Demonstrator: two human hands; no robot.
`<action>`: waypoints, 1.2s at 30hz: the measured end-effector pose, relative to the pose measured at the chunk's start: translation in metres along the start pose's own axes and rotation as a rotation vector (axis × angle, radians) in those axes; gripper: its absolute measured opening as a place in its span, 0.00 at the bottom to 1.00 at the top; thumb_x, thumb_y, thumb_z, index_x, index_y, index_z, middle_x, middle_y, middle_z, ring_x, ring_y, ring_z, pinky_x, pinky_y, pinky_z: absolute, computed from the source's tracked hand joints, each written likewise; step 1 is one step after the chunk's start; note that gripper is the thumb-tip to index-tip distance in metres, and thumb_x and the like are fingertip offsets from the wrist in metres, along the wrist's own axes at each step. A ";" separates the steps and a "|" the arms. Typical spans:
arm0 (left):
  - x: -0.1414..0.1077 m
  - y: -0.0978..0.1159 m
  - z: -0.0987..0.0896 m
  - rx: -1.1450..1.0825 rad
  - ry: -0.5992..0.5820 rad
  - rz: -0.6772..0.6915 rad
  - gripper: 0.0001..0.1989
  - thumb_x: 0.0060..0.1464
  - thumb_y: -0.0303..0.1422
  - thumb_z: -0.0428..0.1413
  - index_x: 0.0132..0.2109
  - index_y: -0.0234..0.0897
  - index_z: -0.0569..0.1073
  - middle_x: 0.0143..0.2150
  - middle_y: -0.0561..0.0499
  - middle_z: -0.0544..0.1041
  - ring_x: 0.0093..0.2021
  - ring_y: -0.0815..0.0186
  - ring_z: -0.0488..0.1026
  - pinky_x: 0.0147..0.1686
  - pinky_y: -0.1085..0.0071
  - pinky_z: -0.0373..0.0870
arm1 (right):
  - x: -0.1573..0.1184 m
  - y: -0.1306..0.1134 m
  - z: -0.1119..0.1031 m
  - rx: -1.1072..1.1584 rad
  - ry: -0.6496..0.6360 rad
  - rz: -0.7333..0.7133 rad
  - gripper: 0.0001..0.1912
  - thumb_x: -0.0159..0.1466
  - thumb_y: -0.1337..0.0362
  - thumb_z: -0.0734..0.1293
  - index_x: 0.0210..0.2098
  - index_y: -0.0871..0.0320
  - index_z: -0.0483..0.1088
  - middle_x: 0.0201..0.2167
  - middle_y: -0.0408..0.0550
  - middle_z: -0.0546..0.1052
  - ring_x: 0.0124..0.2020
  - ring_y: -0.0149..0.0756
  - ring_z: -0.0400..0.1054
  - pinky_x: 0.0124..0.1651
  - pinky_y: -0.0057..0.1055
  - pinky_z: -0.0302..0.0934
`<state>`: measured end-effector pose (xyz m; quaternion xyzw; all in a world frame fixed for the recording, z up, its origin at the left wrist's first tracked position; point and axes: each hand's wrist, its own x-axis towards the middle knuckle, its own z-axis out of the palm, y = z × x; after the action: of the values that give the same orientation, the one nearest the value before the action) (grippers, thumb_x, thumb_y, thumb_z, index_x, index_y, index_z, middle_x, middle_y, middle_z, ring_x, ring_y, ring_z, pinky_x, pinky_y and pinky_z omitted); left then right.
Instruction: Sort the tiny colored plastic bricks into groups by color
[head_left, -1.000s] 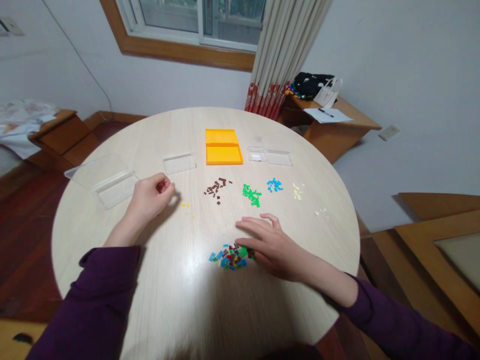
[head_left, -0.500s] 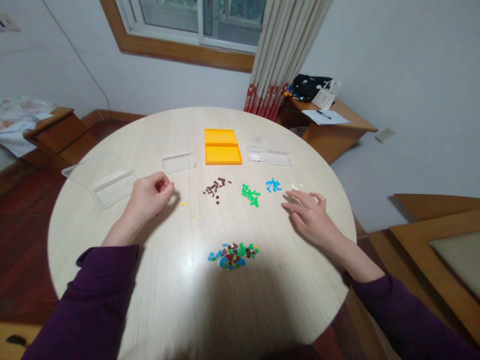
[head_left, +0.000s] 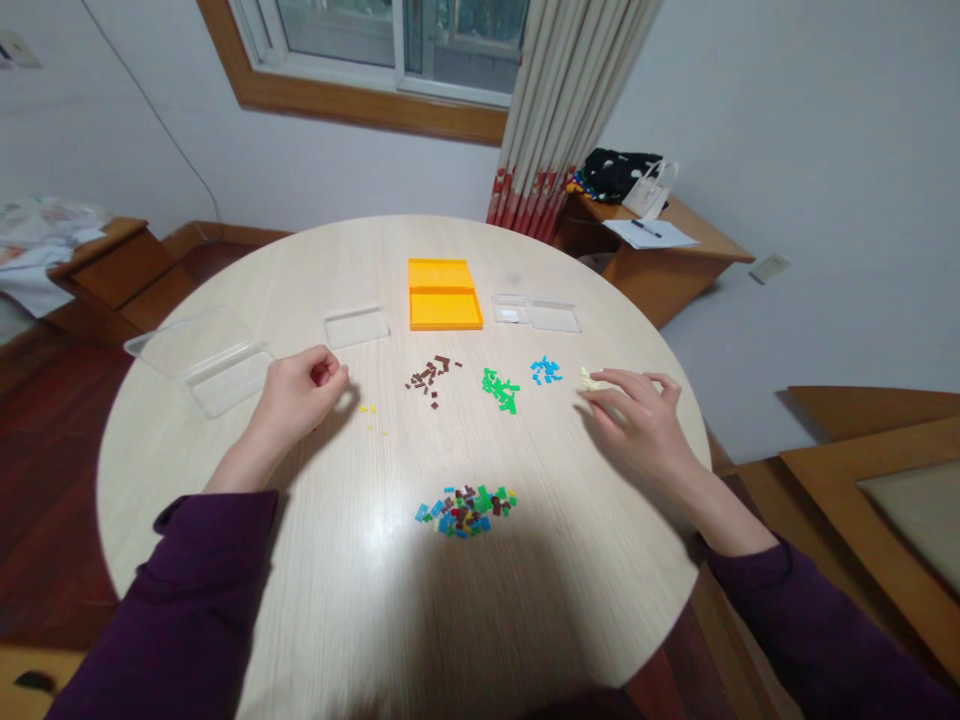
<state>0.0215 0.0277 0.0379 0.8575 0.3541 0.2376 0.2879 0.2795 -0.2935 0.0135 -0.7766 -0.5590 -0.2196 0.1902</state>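
Observation:
My left hand [head_left: 301, 395] rests at the left with its fingers curled together; whatever is in them, if anything, is hidden. A few yellow pieces [head_left: 367, 409] lie to its right. My right hand [head_left: 637, 410] is at the right, fingers apart, its tips at a small cream pile [head_left: 589, 380]. Brown pieces [head_left: 429, 375], green pieces [head_left: 500, 390] and blue pieces [head_left: 546, 370] lie in separate groups between the hands. Nearer to me is a mixed pile [head_left: 466, 512] of brown, green, blue, red and yellow pieces.
An open orange case [head_left: 445, 309] stands at the table's back. Clear plastic boxes lie on both sides of it: a shallow one [head_left: 357, 326], a hinged one [head_left: 555, 316], and a large open one [head_left: 229, 378] at the far left. The round table's edge curves around.
My right hand has moved a little to the right, and the cream pieces at its fingertips now look more gathered. My left hand has stayed in place.

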 end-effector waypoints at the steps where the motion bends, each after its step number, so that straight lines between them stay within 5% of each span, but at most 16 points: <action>1: 0.000 -0.001 0.000 0.001 -0.003 -0.003 0.09 0.48 0.35 0.51 0.23 0.39 0.63 0.19 0.57 0.63 0.23 0.70 0.58 0.28 0.69 0.54 | -0.001 -0.012 -0.001 0.043 0.000 -0.030 0.10 0.66 0.70 0.62 0.40 0.53 0.73 0.47 0.52 0.78 0.51 0.47 0.71 0.55 0.50 0.52; 6: 0.001 -0.005 0.001 0.008 -0.005 0.007 0.09 0.48 0.36 0.51 0.24 0.39 0.63 0.20 0.56 0.63 0.23 0.69 0.59 0.28 0.69 0.54 | -0.012 -0.068 -0.008 0.316 -0.183 -0.301 0.18 0.64 0.75 0.60 0.48 0.52 0.70 0.51 0.50 0.77 0.55 0.40 0.69 0.57 0.44 0.53; 10: 0.001 -0.005 0.001 0.016 -0.011 0.003 0.09 0.49 0.36 0.51 0.24 0.39 0.63 0.19 0.57 0.63 0.23 0.70 0.58 0.27 0.70 0.54 | -0.017 -0.085 -0.008 0.382 -0.273 -0.377 0.19 0.64 0.74 0.60 0.50 0.53 0.70 0.52 0.50 0.77 0.57 0.40 0.67 0.58 0.43 0.51; 21: 0.001 -0.002 0.000 0.014 -0.004 0.003 0.09 0.49 0.35 0.51 0.24 0.39 0.63 0.19 0.56 0.63 0.23 0.70 0.59 0.28 0.69 0.54 | -0.012 -0.080 0.002 0.365 -0.338 -0.314 0.19 0.64 0.75 0.59 0.48 0.52 0.73 0.54 0.52 0.76 0.59 0.42 0.66 0.58 0.48 0.53; 30: 0.000 0.001 -0.001 0.002 -0.002 -0.013 0.09 0.48 0.35 0.51 0.24 0.39 0.63 0.19 0.57 0.63 0.23 0.70 0.59 0.28 0.70 0.54 | 0.024 -0.053 0.028 0.197 -0.277 -0.228 0.19 0.65 0.75 0.57 0.46 0.54 0.76 0.55 0.55 0.75 0.60 0.46 0.65 0.59 0.54 0.51; 36: 0.001 0.001 -0.001 -0.005 0.008 -0.005 0.08 0.48 0.34 0.52 0.24 0.39 0.63 0.19 0.57 0.62 0.22 0.70 0.58 0.27 0.70 0.54 | 0.026 -0.047 0.020 0.150 -0.143 -0.220 0.16 0.66 0.74 0.59 0.47 0.53 0.73 0.53 0.52 0.77 0.57 0.44 0.67 0.60 0.50 0.49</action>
<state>0.0216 0.0282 0.0393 0.8551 0.3567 0.2410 0.2890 0.2449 -0.2485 0.0133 -0.7081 -0.6675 -0.1408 0.1823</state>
